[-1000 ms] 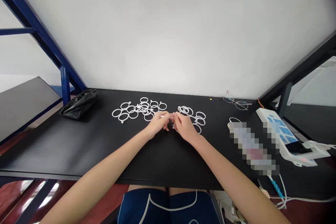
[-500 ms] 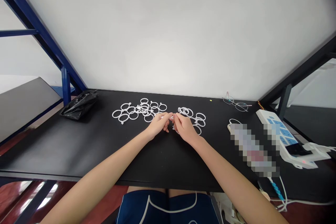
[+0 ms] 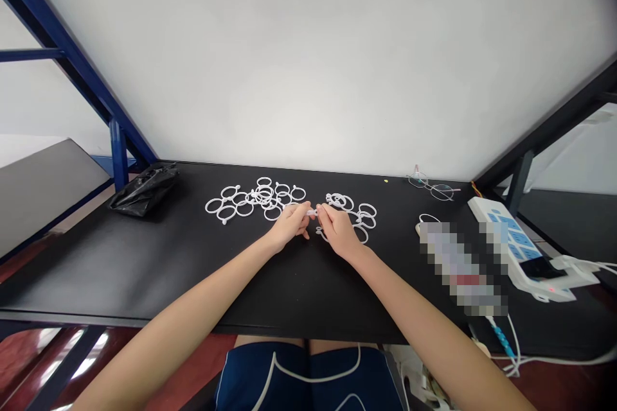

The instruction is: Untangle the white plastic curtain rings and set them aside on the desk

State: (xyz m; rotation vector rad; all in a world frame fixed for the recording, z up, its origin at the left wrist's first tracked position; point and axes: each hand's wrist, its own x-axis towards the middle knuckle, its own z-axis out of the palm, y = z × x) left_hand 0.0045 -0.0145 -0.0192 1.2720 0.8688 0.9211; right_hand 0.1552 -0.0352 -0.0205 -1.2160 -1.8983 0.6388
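My left hand [image 3: 290,226] and my right hand [image 3: 339,231] meet over the middle of the black table, each with thumb and fingers pinched. Between the fingertips shows a small white part [image 3: 312,212], seemingly the eyelet end of a white ring; most of it is hidden by the fingers. To the left and beyond my left hand lies a loose cluster of white rings with small eyelets, like curtain rings [image 3: 263,194], some overlapping. A second, smaller group of white rings [image 3: 367,214] lies around my right hand, partly covered by it.
A crumpled black plastic bag [image 3: 147,191] lies at the table's left. Toward the right are eyeglasses [image 3: 442,192], a blurred-out phone-like object [image 3: 460,270] with a white cable, and a white power strip [image 3: 511,237] with blue sockets. A white wall [image 3: 308,77] stands behind the table.
My fingertips have drawn slightly apart, so more of the white part shows between them. The rings on the table lie as before; the view has shifted slightly.
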